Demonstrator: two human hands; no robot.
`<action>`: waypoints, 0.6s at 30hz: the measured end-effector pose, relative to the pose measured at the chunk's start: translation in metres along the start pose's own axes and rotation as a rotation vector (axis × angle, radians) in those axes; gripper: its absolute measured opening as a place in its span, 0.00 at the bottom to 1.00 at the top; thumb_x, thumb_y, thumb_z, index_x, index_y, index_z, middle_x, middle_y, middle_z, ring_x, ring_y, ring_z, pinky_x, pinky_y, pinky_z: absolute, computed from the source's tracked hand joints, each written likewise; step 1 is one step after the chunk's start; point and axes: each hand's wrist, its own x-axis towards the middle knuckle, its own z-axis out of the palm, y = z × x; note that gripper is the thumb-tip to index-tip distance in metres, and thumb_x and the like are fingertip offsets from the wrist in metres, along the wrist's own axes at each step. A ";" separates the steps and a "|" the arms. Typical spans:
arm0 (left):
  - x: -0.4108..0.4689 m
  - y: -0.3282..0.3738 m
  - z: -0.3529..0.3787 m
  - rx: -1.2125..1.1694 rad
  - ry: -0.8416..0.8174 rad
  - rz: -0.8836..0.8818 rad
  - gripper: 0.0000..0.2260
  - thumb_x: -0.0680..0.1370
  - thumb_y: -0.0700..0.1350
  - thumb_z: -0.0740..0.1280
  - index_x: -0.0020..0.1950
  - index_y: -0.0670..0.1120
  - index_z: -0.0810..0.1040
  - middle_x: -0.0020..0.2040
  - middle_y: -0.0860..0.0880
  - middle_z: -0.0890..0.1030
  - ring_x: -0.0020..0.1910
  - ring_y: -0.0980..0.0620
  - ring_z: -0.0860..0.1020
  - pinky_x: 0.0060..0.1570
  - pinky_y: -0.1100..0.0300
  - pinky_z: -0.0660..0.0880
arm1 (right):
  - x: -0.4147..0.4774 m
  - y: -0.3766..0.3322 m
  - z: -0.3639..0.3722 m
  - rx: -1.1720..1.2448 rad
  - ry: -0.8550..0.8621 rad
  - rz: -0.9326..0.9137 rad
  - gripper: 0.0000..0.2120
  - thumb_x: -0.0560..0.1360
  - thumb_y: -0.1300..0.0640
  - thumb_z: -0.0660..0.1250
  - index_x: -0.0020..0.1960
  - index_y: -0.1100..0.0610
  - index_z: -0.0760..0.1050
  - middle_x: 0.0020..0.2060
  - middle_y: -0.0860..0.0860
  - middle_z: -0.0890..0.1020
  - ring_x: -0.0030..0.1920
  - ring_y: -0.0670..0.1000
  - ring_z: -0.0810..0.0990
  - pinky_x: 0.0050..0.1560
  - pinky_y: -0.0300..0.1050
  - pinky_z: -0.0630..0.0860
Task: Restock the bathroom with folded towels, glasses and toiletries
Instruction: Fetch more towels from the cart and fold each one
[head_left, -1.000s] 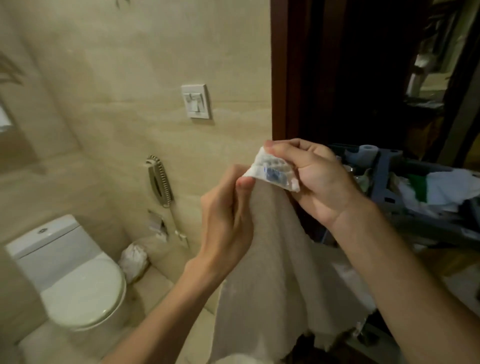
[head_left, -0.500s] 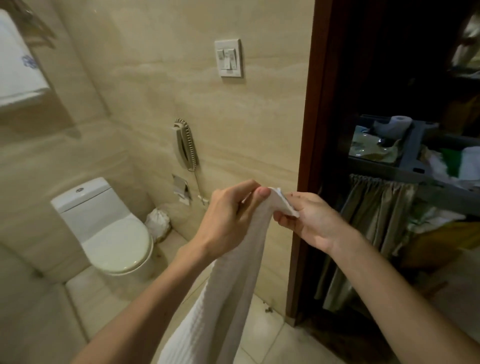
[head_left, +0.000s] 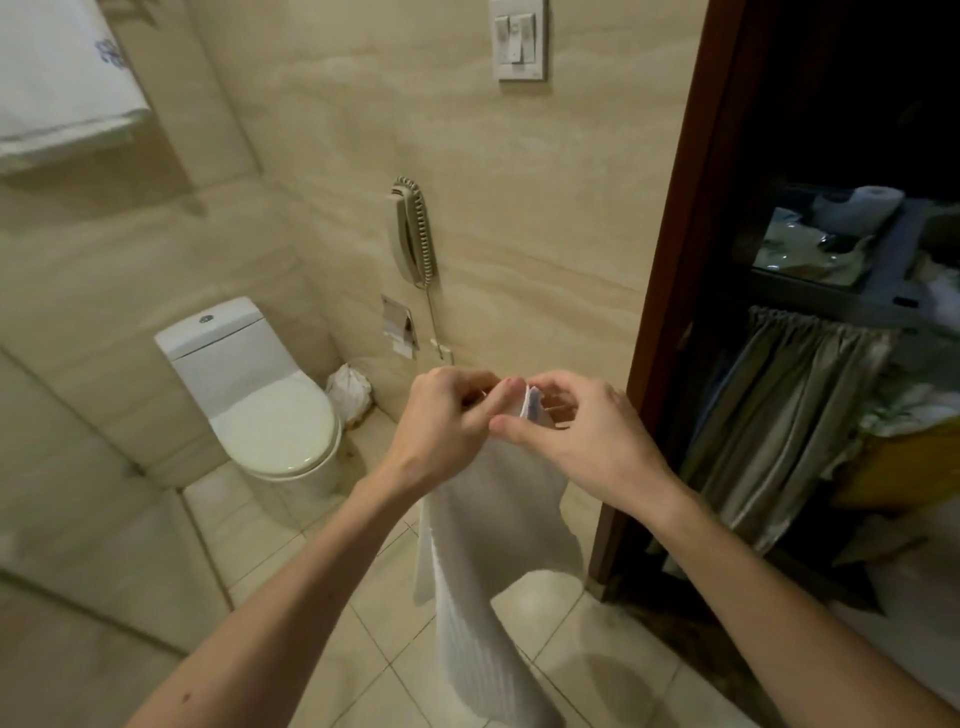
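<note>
Your left hand (head_left: 441, 421) and right hand (head_left: 582, 441) are close together, both pinching the top corner of a white towel (head_left: 483, 545) that hangs over the tiled floor (head_left: 322, 597). A blue mark (head_left: 532, 410) at that corner is too small to read. Beige stone walls carry a wall phone (head_left: 413, 234) beside the toilet (head_left: 260, 395). A cart (head_left: 831, 291) stands past the doorway.

The held towel (head_left: 493, 545) runs off the bottom edge, and the left hand (head_left: 441, 421) and right hand (head_left: 587, 441) cover most of its top corner, where a bluish mark is too small to read. Up-left of it a hanging towel (head_left: 57, 78) is cut by the left edge, its emblem blurred. To its right, the cart (head_left: 852, 306) holds things too dark to tell.
</note>
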 end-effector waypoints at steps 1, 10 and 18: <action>-0.001 -0.002 0.000 0.001 0.006 -0.005 0.16 0.81 0.53 0.67 0.35 0.49 0.82 0.25 0.54 0.71 0.26 0.57 0.65 0.28 0.60 0.61 | -0.001 0.003 0.001 -0.008 -0.002 -0.015 0.23 0.72 0.40 0.73 0.63 0.47 0.77 0.54 0.43 0.82 0.55 0.41 0.80 0.54 0.39 0.79; 0.002 -0.006 0.015 -0.113 -0.077 -0.008 0.17 0.80 0.53 0.68 0.31 0.53 0.79 0.25 0.56 0.63 0.26 0.56 0.60 0.27 0.59 0.56 | 0.000 0.025 0.008 -0.209 0.141 -0.122 0.11 0.84 0.53 0.57 0.60 0.51 0.76 0.50 0.46 0.83 0.49 0.47 0.81 0.47 0.51 0.80; 0.003 -0.026 0.011 -0.444 -0.403 -0.123 0.12 0.72 0.52 0.72 0.43 0.43 0.84 0.29 0.48 0.76 0.26 0.55 0.68 0.24 0.64 0.61 | 0.017 0.038 -0.006 -0.331 0.030 -0.137 0.14 0.83 0.50 0.60 0.41 0.52 0.74 0.34 0.50 0.79 0.36 0.52 0.78 0.33 0.44 0.69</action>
